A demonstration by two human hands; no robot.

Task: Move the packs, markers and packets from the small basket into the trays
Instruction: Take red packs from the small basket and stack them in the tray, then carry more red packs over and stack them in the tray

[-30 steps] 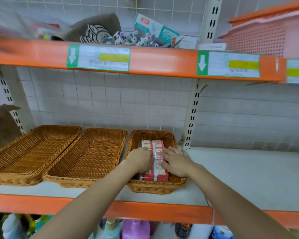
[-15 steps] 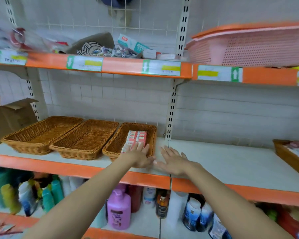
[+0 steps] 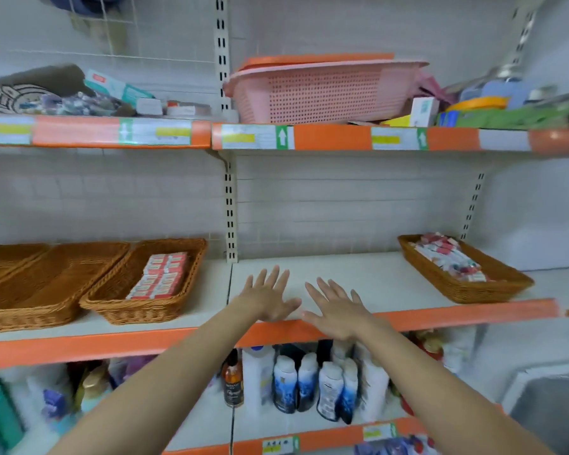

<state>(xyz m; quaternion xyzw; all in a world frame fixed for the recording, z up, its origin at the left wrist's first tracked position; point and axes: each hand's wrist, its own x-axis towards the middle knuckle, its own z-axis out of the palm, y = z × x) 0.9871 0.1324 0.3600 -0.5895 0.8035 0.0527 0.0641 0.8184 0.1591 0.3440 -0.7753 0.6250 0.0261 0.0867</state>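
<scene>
Packs (image 3: 160, 276), red and white, lie stacked in the rightmost tray (image 3: 112, 298) of three on the middle shelf (image 3: 358, 277). Both hands have left that tray since a second ago: left hand (image 3: 266, 298) and right hand (image 3: 337, 308) hover over bare shelf, fingers spread, holding nothing. Small basket (image 3: 493, 285) at right holds more packs. Judgement: one batch placed; next fetch pending.

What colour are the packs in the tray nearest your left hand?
Red and white packs, lying in the brown wicker tray; head view.

Red-white packs (image 3: 160, 275) lie stacked in the wicker tray (image 3: 112, 303).
</scene>
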